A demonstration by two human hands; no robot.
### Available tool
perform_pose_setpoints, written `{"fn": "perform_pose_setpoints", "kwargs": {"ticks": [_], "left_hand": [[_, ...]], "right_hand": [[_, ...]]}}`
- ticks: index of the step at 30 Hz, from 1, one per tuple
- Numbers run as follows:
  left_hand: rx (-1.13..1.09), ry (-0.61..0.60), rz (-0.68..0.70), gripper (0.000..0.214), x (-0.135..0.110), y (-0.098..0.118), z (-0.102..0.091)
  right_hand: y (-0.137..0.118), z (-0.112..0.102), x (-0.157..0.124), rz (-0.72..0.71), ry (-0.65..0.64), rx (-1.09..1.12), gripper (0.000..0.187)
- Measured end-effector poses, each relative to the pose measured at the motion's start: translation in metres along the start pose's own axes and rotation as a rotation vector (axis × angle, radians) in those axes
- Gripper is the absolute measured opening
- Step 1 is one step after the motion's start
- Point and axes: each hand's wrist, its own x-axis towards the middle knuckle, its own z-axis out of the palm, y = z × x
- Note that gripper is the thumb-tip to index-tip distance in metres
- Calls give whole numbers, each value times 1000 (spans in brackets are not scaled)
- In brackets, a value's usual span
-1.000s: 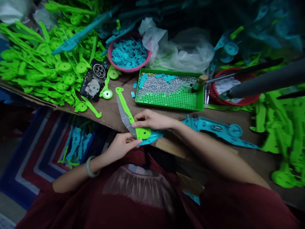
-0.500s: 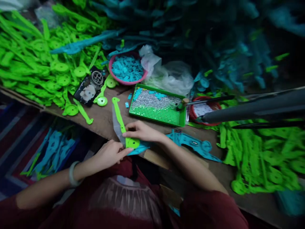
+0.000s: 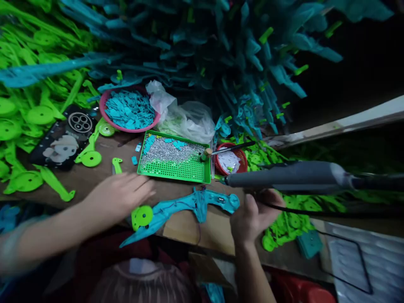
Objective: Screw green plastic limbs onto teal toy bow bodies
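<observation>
My left hand (image 3: 121, 195) is stretched over the middle of a green plastic toy part (image 3: 142, 216), hiding that stretch of it. Its fingers lie extended towards the right, just below a green perforated tray (image 3: 176, 169). The part's round end rests against a long blue toy-gun-like plastic piece (image 3: 176, 205) on the table. At the right, my right hand (image 3: 255, 216) is raised beneath a hanging grey electric screwdriver (image 3: 284, 176), thumb and fingers apart, not closed around it. A black cord passes by its fingers.
Small metal pieces fill part of the tray, with a magnetic-looking rod (image 3: 227, 149) leaning on its edge. A pink bowl (image 3: 158, 123) of blue pieces and a red basket (image 3: 246, 162) stand nearby. Green parts (image 3: 41, 115) and blue parts (image 3: 205, 50) are heaped around.
My right hand has left the green part and moved right to the screwdriver. The green part is lower, beside the blue piece, with my left hand now over it. The view has shifted right.
</observation>
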Motion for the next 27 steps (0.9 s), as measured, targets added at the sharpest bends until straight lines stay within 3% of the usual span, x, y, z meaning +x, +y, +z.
{"fn": "perform_pose_setpoints", "kwargs": {"ticks": [2, 5, 7, 11, 15, 17, 20, 23, 24, 27], "left_hand": [[-75, -11, 324, 36, 44, -19, 18], [-97, -150, 492, 50, 90, -40, 47], [-56, -181, 505, 53, 98, -49, 56], [63, -80, 422, 59, 92, -58, 52], [133, -108, 368, 59, 96, -51, 46], [207, -83, 279, 57, 96, -42, 41], [225, 118, 166, 39, 70, -28, 28], [42, 290, 172, 25, 12, -13, 22], [-35, 315, 180, 27, -10, -9, 23], [-205, 230, 228, 32, -67, 2, 36]], "right_hand": [[11, 6, 24, 182, -229, 164, 44], [13, 18, 47, 357, -576, 312, 54], [9, 21, 54, 348, -663, 310, 55], [-1, 31, 65, 231, -671, 310, 54], [-9, 72, 68, 163, -726, 542, 48], [-8, 99, 59, 172, -700, 630, 43], [2, 131, 32, 184, -564, 655, 31], [18, 148, 7, 186, -530, 640, 28], [22, 151, 2, 188, -540, 632, 29], [28, 154, -5, 188, -558, 585, 29]]}}
